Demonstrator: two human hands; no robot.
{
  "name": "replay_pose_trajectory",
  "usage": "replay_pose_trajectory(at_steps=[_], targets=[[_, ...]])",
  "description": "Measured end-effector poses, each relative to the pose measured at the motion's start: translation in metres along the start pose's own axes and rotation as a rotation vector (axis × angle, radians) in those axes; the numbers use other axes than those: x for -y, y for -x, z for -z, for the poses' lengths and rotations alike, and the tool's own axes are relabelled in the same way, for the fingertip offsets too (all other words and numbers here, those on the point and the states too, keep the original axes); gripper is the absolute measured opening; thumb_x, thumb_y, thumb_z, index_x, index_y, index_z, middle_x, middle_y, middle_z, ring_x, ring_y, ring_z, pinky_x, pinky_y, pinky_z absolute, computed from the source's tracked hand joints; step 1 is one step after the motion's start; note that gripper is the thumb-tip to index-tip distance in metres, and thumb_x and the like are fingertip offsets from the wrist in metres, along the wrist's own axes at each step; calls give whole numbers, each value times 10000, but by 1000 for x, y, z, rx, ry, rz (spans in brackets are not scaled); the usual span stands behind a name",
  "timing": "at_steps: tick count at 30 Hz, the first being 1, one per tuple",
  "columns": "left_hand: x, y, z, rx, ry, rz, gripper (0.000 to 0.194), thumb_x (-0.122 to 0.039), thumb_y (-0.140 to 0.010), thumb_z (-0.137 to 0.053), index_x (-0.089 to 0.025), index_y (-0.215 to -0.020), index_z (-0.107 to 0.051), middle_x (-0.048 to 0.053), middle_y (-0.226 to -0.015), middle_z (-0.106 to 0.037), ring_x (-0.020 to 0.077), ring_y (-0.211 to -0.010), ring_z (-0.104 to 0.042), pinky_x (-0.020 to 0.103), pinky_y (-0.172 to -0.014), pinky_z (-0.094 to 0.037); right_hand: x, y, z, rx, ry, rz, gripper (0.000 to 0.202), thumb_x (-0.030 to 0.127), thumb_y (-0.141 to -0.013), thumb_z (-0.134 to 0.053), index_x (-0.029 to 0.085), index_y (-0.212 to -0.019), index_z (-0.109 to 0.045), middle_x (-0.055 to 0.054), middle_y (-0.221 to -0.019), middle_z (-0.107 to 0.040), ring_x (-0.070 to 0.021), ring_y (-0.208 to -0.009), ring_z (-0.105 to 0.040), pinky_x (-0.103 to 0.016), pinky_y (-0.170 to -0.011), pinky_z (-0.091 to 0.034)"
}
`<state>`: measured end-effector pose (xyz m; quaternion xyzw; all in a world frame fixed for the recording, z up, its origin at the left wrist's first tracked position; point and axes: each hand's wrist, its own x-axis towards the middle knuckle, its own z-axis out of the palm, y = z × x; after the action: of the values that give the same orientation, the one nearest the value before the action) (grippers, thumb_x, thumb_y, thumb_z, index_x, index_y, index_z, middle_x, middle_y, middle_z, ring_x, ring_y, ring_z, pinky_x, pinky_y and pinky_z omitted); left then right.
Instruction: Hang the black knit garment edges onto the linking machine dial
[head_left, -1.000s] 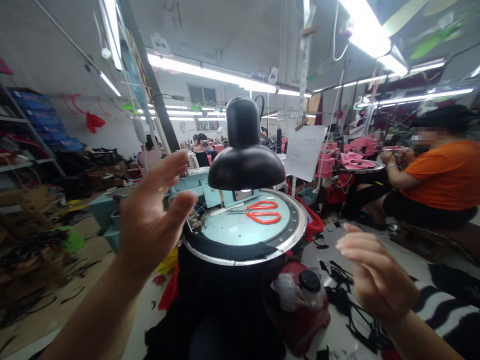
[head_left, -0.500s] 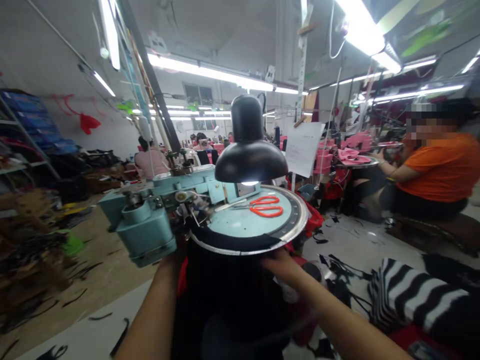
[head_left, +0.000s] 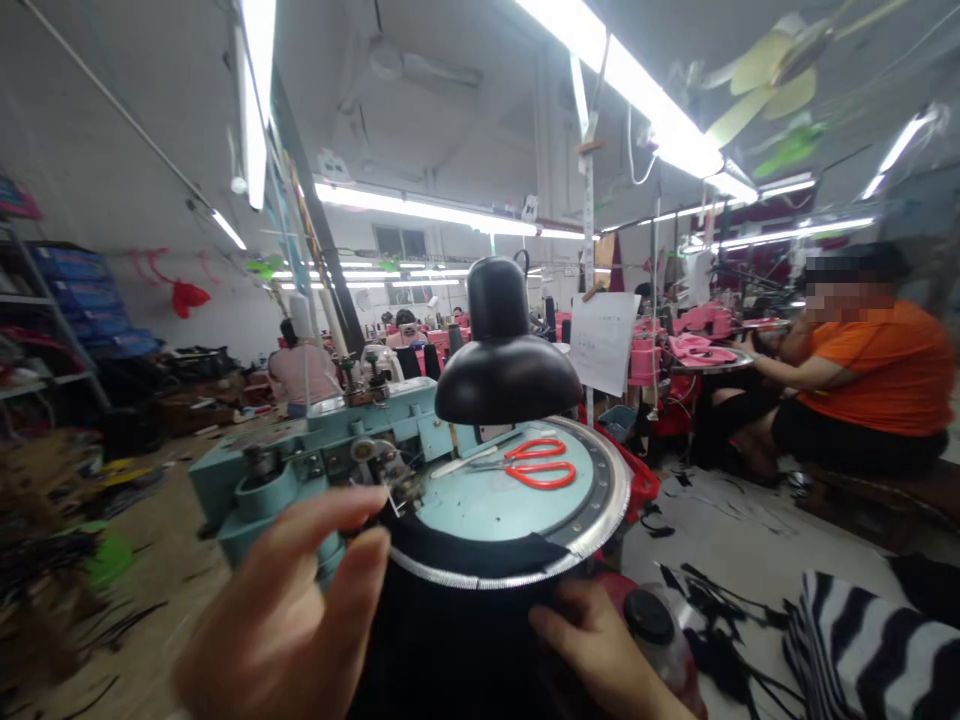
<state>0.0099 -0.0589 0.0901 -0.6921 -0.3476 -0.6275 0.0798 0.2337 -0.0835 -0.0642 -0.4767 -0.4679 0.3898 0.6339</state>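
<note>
A teal dial linking machine (head_left: 315, 440) stands before me, its round needle-edged dial (head_left: 619, 490) on the right. Black knit fabric (head_left: 465, 640) hangs from the near rim of the dial. My left hand (head_left: 292, 600) is raised at the left of the dial, slightly blurred, thumb and index finger a small gap apart with nothing visible between them. Below the rim my right hand (head_left: 596, 635) grips the black fabric, its fingertips partly hidden in the cloth. Orange-handled scissors (head_left: 540, 468) lie on the teal plate inside the dial.
A black lamp (head_left: 510, 380) overhangs the dial. To its right hangs a paper sheet (head_left: 604, 345). A lidded jar (head_left: 652, 620) is beside my right hand. Striped fabric (head_left: 862, 640) lies at lower right. A person in orange (head_left: 885, 370) sits at another machine.
My left hand has come up from beneath the dial's left side into the open, before the machine. My right hand stays by the fabric under the rim. The camera view has tilted upward.
</note>
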Motion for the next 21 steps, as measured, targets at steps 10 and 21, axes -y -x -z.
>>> replay_pose_trajectory(at_steps=[10, 21], targets=[[-41, -142, -99, 503, 209, -32, 965, -644, -744, -718, -234, -1526, -328, 180, -1250, -667, 391, -1163, -630, 565, -946, -525, 3, 9, 5, -18, 15, 60, 442, 637, -649, -766, 202, -717, -724, -55, -670, -638, -258, -719, -615, -343, -649, -513], [-32, 2, -48, 397, 155, -417, 148, -250, -826, -747, -222, -966, -712, 17, -921, -713, 175, -896, -672, 304, -834, -565, 32, 23, 12, -27, 8, 39, 283, 459, -806, -720, 179, -845, -707, -24, -695, -647, -170, -615, -592, -262, -571, -458]])
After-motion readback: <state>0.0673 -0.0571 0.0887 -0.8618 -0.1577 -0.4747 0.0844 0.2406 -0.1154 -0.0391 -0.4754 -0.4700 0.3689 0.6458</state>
